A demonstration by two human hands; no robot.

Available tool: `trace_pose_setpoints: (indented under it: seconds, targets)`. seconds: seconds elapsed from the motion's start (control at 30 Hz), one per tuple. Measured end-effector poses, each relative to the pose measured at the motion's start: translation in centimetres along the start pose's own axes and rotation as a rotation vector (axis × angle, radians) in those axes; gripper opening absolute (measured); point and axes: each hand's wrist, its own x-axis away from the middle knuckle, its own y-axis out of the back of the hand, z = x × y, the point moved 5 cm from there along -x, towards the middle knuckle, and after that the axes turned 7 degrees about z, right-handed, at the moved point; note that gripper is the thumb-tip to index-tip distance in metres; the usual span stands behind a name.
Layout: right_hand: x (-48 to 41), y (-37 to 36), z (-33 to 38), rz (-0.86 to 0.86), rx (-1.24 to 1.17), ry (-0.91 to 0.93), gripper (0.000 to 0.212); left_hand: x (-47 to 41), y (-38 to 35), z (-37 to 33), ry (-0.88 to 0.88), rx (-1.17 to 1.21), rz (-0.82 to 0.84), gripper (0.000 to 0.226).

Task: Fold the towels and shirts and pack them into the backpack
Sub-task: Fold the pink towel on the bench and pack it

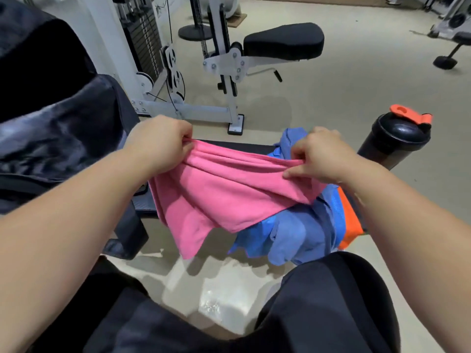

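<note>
- Fingers [184, 141] of the left hand [163, 143] and of the right hand [321, 156] each pinch the top edge of the pink towel [229, 192], stretched between them.
- Dark backpack [58, 138] stands at the left, beside the worktop [244, 145]; its opening cannot be made out.
- Towel hangs bunched and uneven: lift it free, shake it flat and match the corners before folding, I judge.
- Blue clothes [293, 233] and an orange cloth [350, 222] lie unfolded beneath; keep the towel's tail from dragging them.
</note>
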Motion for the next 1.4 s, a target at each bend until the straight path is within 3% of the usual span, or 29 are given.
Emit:
trace_pose_setpoints:
  seconds: [0.1, 0.17, 0.27, 0.33, 0.4, 0.47, 0.5, 0.57, 0.67, 0.77, 0.93, 1.0, 1.13, 1.3, 1.4]
  targets:
    - [0.8, -0.2, -0.4, 0.011, 0.021, -0.058, 0.040, 0.6, -1.2, 1.6, 0.021, 0.044, 0.015, 0.015]
    - [1.3, -0.5, -0.7, 0.021, -0.232, -0.049, 0.033, 0.8, -1.5, 2.3, 0.013, 0.125, 0.005, 0.013]
    - [2.6, -0.3, -0.7, 0.054, -0.838, -0.018, 0.035, 1.2, -1.0, 2.7, 0.033, 0.468, 0.075, 0.012]
    - [4.3, 0.1, 0.3, 0.246, -1.097, 0.027, 0.024, 1.7, -1.1, 2.5, 0.001, 0.592, 0.314, 0.015]
    - [6.6, 0.6, 2.0, 0.577, -1.144, 0.120, 0.013, 3.0, -1.3, 1.7, -0.098, 0.674, 0.648, 0.015]
    - [8.6, 1.7, 2.9, 0.781, -1.166, 0.238, 0.025, 4.0, -1.1, 1.1, -0.156, 0.859, 0.875, 0.013]
    - [9.0, 2.3, 3.0, 0.804, -1.200, 0.260, 0.026, 4.1, -0.9, 0.8, -0.159, 0.952, 0.910, 0.012]
    - [8.6, 3.1, 2.4, 0.724, -1.241, 0.219, 0.020, 3.3, -1.0, 0.7, -0.110, 1.055, 0.852, 0.014]
    - [6.6, 1.7, -0.2, 0.488, -1.283, -0.005, 0.016, 0.7, -2.7, 1.3, 0.016, 0.993, 0.559, 0.039]
    - [4.6, -1.7, -3.3, 0.224, -1.420, -0.307, 0.014, -1.2, -5.3, 1.0, 0.110, 0.940, 0.317, 0.020]
    - [2.9, -6.9, -5.8, -0.077, -1.495, -0.632, 0.028, -3.0, -7.9, -1.1, 0.162, 0.742, 0.199, 0.019]
    - [2.4, -7.5, -6.3, -0.198, -1.402, -0.681, 0.030, -3.8, -8.2, -1.8, 0.153, 0.680, 0.196, 0.018]
    - [1.6, -5.5, -8.7, -0.336, -1.181, -0.692, 0.034, -5.2, -8.9, -2.0, 0.049, 0.709, 0.342, 0.017]
    - [-1.2, -1.7, -10.3, -0.383, -0.635, -0.659, 0.027, -9.2, -9.4, -1.3, 0.029, 0.642, 0.279, 0.022]
    - [-4.0, -1.9, -9.7, -0.371, -0.473, -0.636, 0.017, -12.4, -9.8, -2.1, -0.011, 0.489, 0.182, 0.022]
